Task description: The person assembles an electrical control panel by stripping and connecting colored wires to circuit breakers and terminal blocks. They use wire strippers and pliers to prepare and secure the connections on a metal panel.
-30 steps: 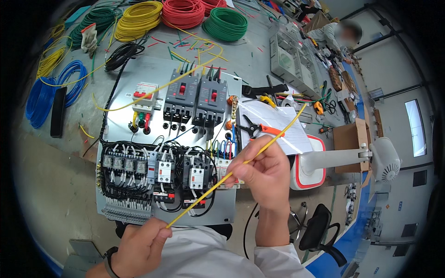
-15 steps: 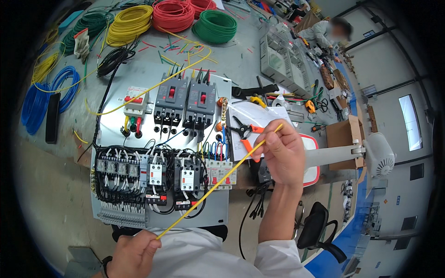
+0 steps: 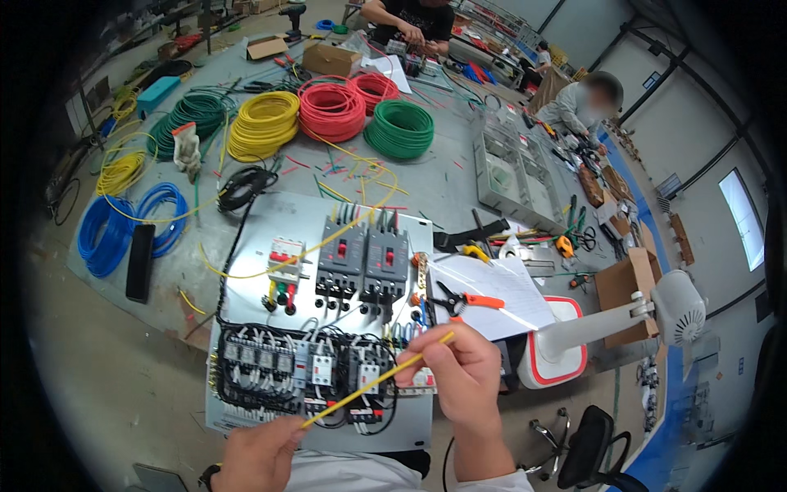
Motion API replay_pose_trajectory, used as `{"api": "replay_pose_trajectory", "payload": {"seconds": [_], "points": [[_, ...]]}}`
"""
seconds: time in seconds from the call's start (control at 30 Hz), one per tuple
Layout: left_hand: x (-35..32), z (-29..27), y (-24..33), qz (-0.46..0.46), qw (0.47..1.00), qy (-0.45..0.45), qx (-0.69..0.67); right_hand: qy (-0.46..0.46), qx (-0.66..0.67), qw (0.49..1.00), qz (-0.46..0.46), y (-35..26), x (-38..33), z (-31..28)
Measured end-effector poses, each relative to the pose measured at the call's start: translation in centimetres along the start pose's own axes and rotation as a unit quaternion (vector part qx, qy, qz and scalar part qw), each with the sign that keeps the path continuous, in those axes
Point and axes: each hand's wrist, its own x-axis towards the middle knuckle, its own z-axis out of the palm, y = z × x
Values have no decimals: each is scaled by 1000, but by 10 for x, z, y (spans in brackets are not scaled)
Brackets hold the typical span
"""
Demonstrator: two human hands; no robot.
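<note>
A yellow wire (image 3: 366,388) runs at a slant between my two hands, its upper end sticking out past the right fingertips. My left hand (image 3: 261,453) pinches the lower part, close to the panel's near edge. Higher up, my right hand (image 3: 461,371) is closed on the wire with thumb and fingers. Below the wire lies a metal mounting panel (image 3: 239,305) with dark grey circuit breakers (image 3: 340,252), a small red-and-white breaker (image 3: 286,255), contactors (image 3: 321,371) and a row of relays (image 3: 261,358). Wire strippers (image 3: 466,302) with orange handles rest just beyond my right hand.
Coils of yellow (image 3: 264,125), red (image 3: 331,112), green (image 3: 399,129) and blue wire (image 3: 105,238) lie behind and left of the panel. Printed paper (image 3: 504,291), a white-and-red fan base (image 3: 557,348) and grey plastic enclosures (image 3: 516,176) are on the right. Two people work farther back.
The view has tilted up, showing more of the far table. My hands have come closer together, and the length of yellow wire between them is shorter.
</note>
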Motion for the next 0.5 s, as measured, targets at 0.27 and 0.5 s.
{"api": "replay_pose_trajectory", "payload": {"seconds": [0.27,0.5], "points": [[16,-5,-15,-98,994,-14,-46,-71,-99,992,40,6,45,-4],[31,-15,-38,-219,952,46,-209,18,-268,961,66,28,219,-135]]}}
